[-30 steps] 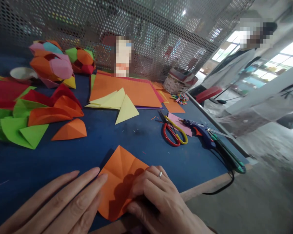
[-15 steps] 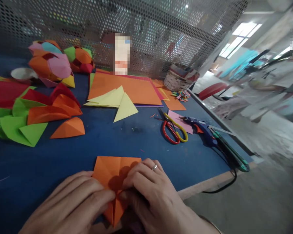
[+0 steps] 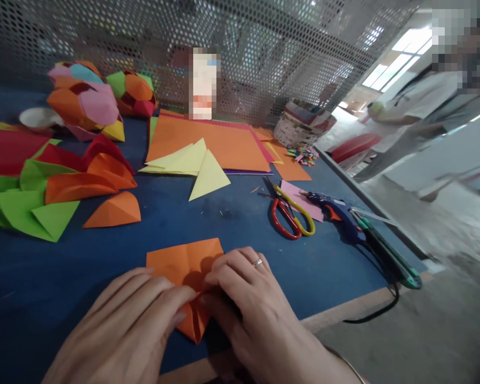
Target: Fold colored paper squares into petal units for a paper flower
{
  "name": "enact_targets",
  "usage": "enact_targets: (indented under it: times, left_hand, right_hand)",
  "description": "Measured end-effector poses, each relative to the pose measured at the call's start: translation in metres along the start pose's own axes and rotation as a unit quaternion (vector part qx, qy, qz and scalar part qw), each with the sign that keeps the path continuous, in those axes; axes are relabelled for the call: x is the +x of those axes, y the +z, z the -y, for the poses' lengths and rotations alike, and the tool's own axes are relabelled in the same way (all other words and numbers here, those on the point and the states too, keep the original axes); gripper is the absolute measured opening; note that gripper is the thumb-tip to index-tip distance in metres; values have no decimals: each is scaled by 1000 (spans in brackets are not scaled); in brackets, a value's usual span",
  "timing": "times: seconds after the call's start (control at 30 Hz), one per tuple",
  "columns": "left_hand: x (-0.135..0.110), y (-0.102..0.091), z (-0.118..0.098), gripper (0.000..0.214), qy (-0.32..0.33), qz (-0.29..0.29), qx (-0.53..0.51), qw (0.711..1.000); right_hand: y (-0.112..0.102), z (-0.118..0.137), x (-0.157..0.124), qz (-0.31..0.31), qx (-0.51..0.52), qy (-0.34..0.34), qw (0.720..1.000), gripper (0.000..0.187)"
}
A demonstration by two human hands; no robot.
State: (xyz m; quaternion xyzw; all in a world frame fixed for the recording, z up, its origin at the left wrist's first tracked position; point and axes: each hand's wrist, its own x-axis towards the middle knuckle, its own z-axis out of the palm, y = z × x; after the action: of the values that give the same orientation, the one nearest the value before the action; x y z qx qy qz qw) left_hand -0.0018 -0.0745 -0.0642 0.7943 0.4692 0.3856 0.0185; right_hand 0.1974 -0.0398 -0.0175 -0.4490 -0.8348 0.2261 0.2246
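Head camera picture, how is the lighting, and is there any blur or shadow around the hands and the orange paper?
Head view: the windows at upper right are blown out; the right hand casts a soft shadow on the orange paper; the left hand looks slightly soft; the person at right is smeared by blur.

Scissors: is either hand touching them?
No: the scissors lie untouched on the table; left hand and right hand are on the orange paper.
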Motion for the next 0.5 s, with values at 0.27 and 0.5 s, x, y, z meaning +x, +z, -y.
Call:
enact_targets:
  times: [0.27,0.5]
  left_hand:
    - [-1,2,8,26,41,-25,85,995]
    - [-40,11,27,40,202,-51,179,962]
  right_hand:
    - [6,-3,1,-7,-17,0,1000,8]
    - [4,0,1,-3,-14,4,1000,8]
